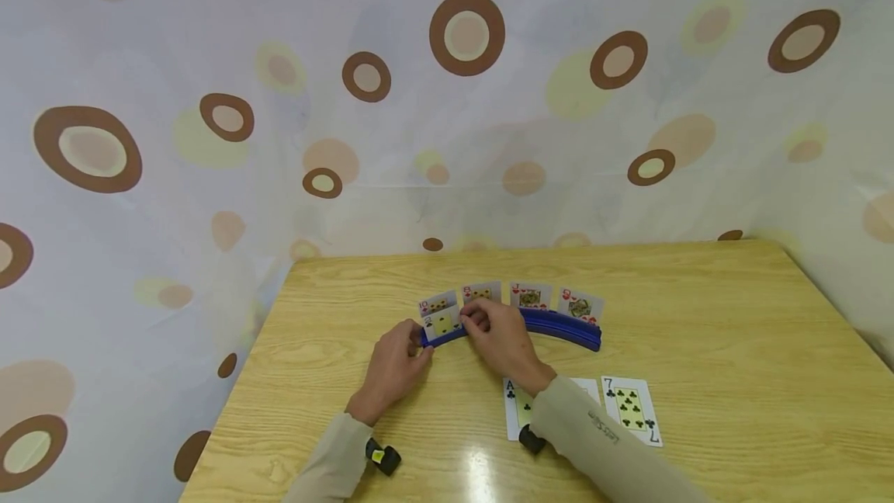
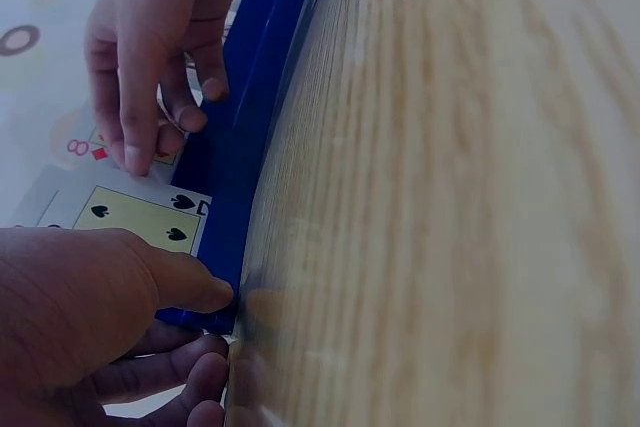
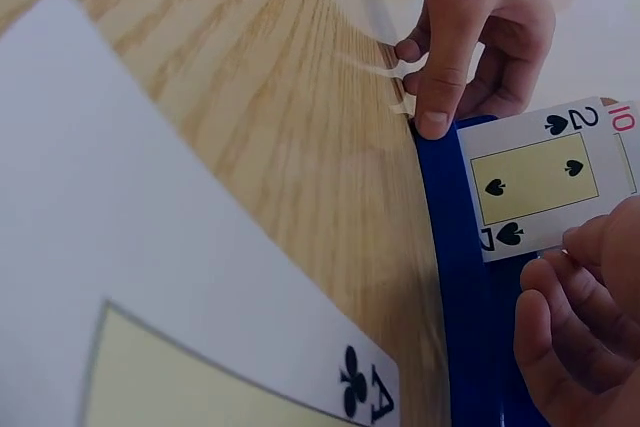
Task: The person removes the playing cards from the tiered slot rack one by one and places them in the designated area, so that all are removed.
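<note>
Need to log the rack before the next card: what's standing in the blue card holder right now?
The blue card holder shows a 2 of spades in front of a red 10, then a red 8 and two face cards. The right hand covers the cards' lower edges.

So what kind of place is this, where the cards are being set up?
Probably a small makeshift recording corner, not a lived-in room: a plain wooden table, a circle-patterned fabric backdrop hung behind it, and just a blue card holder with playing cards.
</note>
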The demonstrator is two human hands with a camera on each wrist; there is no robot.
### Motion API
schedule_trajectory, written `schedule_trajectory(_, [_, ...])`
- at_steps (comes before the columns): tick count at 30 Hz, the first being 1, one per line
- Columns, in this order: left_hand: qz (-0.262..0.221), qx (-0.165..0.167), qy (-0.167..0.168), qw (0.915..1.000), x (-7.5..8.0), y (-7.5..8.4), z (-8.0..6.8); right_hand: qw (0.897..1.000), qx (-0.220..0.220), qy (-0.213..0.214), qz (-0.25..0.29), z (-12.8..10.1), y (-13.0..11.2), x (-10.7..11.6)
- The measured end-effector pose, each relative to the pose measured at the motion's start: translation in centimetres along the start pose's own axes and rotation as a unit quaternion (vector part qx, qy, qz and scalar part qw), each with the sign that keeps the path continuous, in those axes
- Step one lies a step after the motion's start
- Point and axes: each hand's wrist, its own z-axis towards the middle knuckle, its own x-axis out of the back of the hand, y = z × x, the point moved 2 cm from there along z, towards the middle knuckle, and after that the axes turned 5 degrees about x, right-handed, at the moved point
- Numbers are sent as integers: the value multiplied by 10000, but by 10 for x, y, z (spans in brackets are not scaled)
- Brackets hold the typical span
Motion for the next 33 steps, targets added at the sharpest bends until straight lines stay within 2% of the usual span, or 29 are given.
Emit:
schedule_trajectory(2, [-87,-37,-11,10000,6,8,-2,10000,-1,5,1,0,1,-2])
schedule_trajectory(6, [-58,118,-137,9998,19,29,-5,10000,-22,-9,-18,0,3,-4])
schedule_trajectory(10, [118,354,-263,9990,25,39,-6,10000,10,18,-26,-1,5,-5])
schedule_trajectory(15, [153,510,-335,9980,24,40,-5,9999,76,84,-50,-3,6,-6])
schedule_trajectory(33, [138,425,-243,9987,23,39,-7,9991,361,208,95,-16,-1,10])
